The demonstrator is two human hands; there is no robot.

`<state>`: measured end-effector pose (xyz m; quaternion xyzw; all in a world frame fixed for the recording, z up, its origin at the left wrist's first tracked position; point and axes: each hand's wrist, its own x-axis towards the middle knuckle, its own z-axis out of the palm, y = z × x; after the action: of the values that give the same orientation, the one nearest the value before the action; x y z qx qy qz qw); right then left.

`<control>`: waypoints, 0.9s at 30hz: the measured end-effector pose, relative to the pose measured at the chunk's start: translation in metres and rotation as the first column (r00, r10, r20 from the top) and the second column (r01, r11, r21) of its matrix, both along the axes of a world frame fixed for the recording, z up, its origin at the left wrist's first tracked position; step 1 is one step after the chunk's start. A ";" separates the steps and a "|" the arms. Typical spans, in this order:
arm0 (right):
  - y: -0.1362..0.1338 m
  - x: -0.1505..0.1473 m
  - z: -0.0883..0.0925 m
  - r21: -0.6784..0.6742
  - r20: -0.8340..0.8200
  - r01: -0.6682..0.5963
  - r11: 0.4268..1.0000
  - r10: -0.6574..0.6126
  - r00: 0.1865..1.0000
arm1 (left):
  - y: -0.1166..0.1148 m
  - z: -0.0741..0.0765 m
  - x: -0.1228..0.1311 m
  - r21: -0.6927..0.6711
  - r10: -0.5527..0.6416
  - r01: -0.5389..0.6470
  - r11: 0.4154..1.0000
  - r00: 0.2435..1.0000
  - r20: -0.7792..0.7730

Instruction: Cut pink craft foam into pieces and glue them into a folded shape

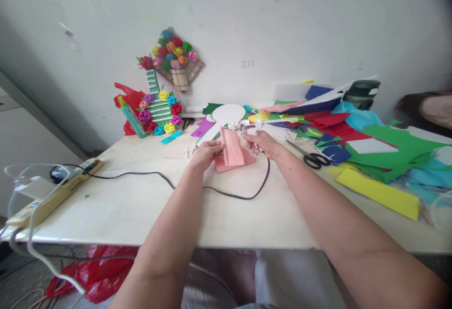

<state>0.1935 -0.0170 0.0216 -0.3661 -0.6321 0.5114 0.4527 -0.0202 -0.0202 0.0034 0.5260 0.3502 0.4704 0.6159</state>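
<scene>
Between the fingers of my left hand [209, 154] is the left edge of a pink crepe paper piece [233, 148], held up off the table. A second pink sheet [225, 166] lies flat beneath it. My right hand [263, 144] is wrapped round a white glue gun [259, 124], close to the right side of the paper. A black cord [267, 177] runs from the glue gun and curves across the table to the left. Just behind the paper lies a white round-topped cutout with a green border [229, 113].
Black-handled scissors [312, 158] lie right of my right arm. Coloured paper scraps [370, 146] pile up at the right. A yellow power strip [58, 191] sits on the left edge. A green glue bottle [132, 118] and a paper-flower guitar [158, 102] stand at the back left.
</scene>
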 end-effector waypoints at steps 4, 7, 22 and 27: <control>-0.002 0.000 0.001 -0.011 0.008 0.001 1.000 -0.001 1.000 | 0.000 0.000 0.000 0.006 0.011 -0.011 1.000 1.000 0.021; -0.003 -0.001 0.002 -0.012 0.028 -0.016 1.000 0.016 0.999 | 0.001 0.000 -0.001 0.006 0.020 -0.020 1.000 0.999 0.033; -0.003 -0.001 0.001 -0.017 0.062 -0.042 0.999 0.043 0.997 | 0.001 0.001 -0.003 0.011 0.032 -0.032 0.999 0.999 0.042; -0.004 -0.001 0.003 -0.022 0.028 -0.005 1.000 0.006 1.000 | 0.000 0.001 -0.002 0.009 0.008 -0.008 1.000 1.000 0.017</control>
<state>0.1922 -0.0209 0.0245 -0.3766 -0.6337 0.5143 0.4382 -0.0224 -0.0199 0.0045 0.5234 0.3451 0.4787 0.6147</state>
